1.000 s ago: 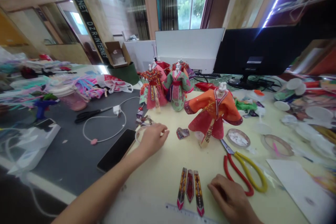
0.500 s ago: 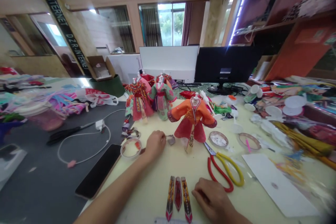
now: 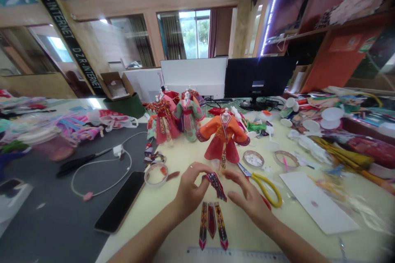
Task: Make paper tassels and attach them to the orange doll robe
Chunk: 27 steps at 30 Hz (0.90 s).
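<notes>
The left hand (image 3: 191, 187) pinches one end of a small patterned strip (image 3: 216, 186) between its fingers, lifting it clear of the desk (image 3: 145, 218) just in front of the orange doll (image 3: 224, 131). The strip's long axis slants down and to the right, with its free end pointing toward the right hand (image 3: 247, 195). That hand's fingers are open and slightly curled just beside the strip, and they do not appear to grip it. Three longer patterned strips (image 3: 211, 226) lie side by side on the desk, nearer the person than the doll, with their points toward the person. The orange doll stands fully clothed, with a panel down its front. A red doll (image 3: 162, 123) and a green doll (image 3: 188, 117) stand to its left, also clothed. Tape (image 3: 156, 174) sits front-left of the orange doll, and scissors (image 3: 262, 185) lie front-right.
</notes>
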### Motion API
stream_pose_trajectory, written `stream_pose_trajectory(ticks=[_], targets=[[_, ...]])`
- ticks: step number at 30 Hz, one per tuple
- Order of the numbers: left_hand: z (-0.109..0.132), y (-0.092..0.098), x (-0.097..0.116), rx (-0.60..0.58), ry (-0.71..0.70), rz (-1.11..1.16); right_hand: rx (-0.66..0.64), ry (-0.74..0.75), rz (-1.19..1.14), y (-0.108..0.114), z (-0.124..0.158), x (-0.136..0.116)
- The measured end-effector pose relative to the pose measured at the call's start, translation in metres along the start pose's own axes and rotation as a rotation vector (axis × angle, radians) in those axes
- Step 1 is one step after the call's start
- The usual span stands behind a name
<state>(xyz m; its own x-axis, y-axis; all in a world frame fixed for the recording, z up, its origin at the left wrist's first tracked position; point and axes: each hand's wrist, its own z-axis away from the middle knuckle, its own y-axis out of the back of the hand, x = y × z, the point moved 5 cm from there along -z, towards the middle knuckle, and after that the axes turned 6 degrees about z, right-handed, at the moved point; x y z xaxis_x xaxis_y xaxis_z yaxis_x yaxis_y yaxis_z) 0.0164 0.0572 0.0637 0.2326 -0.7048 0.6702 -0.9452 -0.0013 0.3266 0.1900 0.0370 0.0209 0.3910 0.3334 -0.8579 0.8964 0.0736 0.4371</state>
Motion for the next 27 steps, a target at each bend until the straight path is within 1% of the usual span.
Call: stream_pose_trajectory(ticks=[3, 5, 6, 7, 8, 10, 12, 13, 15, 17, 19, 22, 25, 27], targets=[[0.007, -0.007, 0.004, -0.002, -0.127, -0.046, -0.134, -0.096, -0.270, -0.020, -0.007, -0.008], [0.012, -0.009, 0.000, -0.008, -0.114, -0.053, -0.180, -0.181, -0.403, -0.031, -0.009, -0.007], [0.014, -0.010, -0.004, -0.014, -0.060, -0.032, -0.184, -0.219, -0.452, -0.034, -0.009, -0.004], [0.016, -0.010, -0.010, -0.022, 0.025, 0.013, -0.176, -0.249, -0.489, -0.036, -0.008, -0.002], [0.018, -0.010, -0.016, -0.034, 0.138, 0.090, -0.161, -0.266, -0.510, -0.036, -0.008, 0.001], [0.024, -0.012, -0.028, -0.075, 0.402, 0.327, -0.128, -0.266, -0.514, -0.033, -0.008, 0.005], [0.029, -0.018, -0.035, -0.148, 0.620, 0.613, -0.120, -0.261, -0.499, -0.030, -0.007, 0.008], [0.032, -0.022, -0.037, -0.195, 0.698, 0.738, -0.122, -0.262, -0.490, -0.029, -0.006, 0.010], [0.036, -0.027, -0.040, -0.274, 0.802, 0.913, -0.136, -0.271, -0.474, -0.029, -0.004, 0.012], [0.040, -0.029, -0.044, -0.295, 0.866, 0.995, -0.148, -0.282, -0.450, -0.030, -0.003, 0.015], [0.041, -0.027, -0.050, -0.262, 0.890, 0.986, -0.158, -0.287, -0.420, -0.032, -0.002, 0.018], [0.041, -0.023, -0.054, -0.237, 0.873, 0.895, -0.168, -0.296, -0.372, -0.033, -0.001, 0.023], [0.038, -0.019, -0.053, -0.276, 0.887, 0.775, -0.168, -0.327, -0.319, -0.032, -0.001, 0.026], [0.038, -0.018, -0.053, -0.335, 0.912, 0.664, -0.148, -0.334, -0.273, -0.030, -0.002, 0.027]])
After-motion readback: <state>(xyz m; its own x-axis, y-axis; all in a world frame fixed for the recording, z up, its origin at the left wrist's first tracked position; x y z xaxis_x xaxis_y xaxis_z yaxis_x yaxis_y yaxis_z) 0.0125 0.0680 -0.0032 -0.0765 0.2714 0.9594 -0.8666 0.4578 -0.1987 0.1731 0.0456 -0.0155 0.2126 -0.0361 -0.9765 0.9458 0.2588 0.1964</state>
